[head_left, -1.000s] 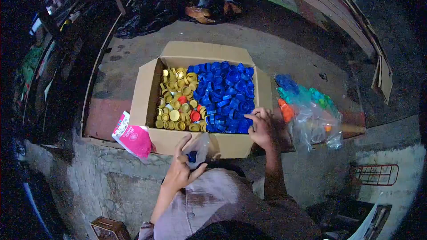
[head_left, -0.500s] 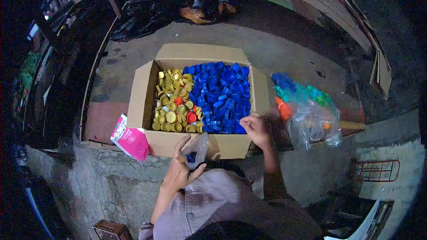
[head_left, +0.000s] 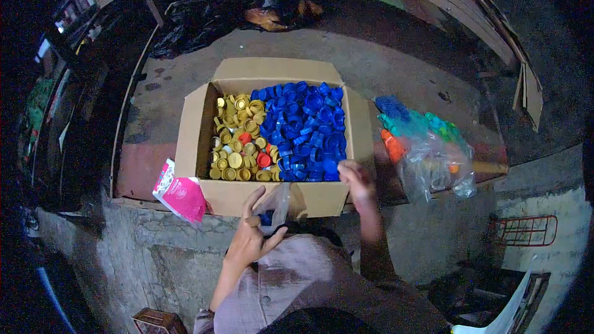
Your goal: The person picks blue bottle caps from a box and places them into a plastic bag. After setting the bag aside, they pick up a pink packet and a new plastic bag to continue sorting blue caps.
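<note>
A cardboard box [head_left: 281,198] holds a pile of blue bottle caps [head_left: 303,124] on its right side and yellow caps [head_left: 236,159] on its left, with a few red ones among the yellow. My left hand [head_left: 249,238] grips a clear plastic bag [head_left: 278,207] at the box's near side; some blue caps show inside the bag. Over the box's near right corner, my right hand [head_left: 357,184] is closed, fingers pinched. A smeared blue cap sits at its fingertips, and the hand itself is slightly blurred.
Right of the box lie clear bags of blue, green and orange caps [head_left: 427,136]. A pink and white packet [head_left: 184,196] leans by the box's near left corner. Black plastic bags [head_left: 204,21] lie at the far edge. A red metal rack [head_left: 526,231] stands at lower right.
My right hand has shifted slightly right, with a blurred blue cap at its fingertips. My left hand keeps its hold on the bag. The whole view has shifted slightly.
</note>
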`<move>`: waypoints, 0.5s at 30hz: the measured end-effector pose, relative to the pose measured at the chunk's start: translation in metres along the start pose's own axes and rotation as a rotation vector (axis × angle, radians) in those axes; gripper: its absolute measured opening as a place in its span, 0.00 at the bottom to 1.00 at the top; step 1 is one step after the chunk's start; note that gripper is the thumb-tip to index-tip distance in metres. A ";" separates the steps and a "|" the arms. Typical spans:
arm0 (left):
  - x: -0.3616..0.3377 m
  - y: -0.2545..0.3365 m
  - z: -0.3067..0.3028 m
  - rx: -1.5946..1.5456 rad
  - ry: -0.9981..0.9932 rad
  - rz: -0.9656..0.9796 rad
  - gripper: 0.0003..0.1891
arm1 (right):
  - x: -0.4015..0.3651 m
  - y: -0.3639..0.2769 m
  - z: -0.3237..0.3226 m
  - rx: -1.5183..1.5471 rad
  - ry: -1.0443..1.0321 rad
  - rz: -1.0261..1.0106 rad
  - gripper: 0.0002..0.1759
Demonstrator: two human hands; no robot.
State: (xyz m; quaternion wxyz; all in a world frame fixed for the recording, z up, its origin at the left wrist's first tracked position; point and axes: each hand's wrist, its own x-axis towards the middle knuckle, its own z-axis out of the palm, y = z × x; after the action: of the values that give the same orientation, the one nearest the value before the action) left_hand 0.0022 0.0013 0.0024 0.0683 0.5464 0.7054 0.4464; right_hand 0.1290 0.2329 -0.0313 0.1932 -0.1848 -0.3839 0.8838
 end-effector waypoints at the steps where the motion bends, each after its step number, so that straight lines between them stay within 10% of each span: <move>1: -0.001 -0.002 0.001 0.001 -0.001 -0.003 0.26 | -0.003 0.001 0.002 -0.613 0.195 -0.080 0.05; 2: -0.003 -0.004 0.002 0.003 0.009 0.015 0.26 | -0.006 0.001 0.005 -1.227 0.389 -0.160 0.07; 5: -0.001 -0.005 0.001 0.024 -0.017 0.023 0.28 | 0.001 0.006 0.025 -1.388 0.300 -0.711 0.10; 9: 0.002 0.002 -0.003 0.023 -0.084 -0.026 0.30 | 0.027 0.003 0.064 -1.693 0.052 -0.334 0.13; 15: -0.001 -0.002 -0.004 0.026 -0.043 0.009 0.30 | 0.068 0.036 0.084 -2.118 -0.127 -0.511 0.14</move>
State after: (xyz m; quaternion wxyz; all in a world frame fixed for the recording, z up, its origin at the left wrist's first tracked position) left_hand -0.0010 -0.0020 0.0036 0.0744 0.5597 0.7071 0.4257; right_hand 0.0233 0.1922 -0.0170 0.0938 -0.1264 -0.9864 0.0464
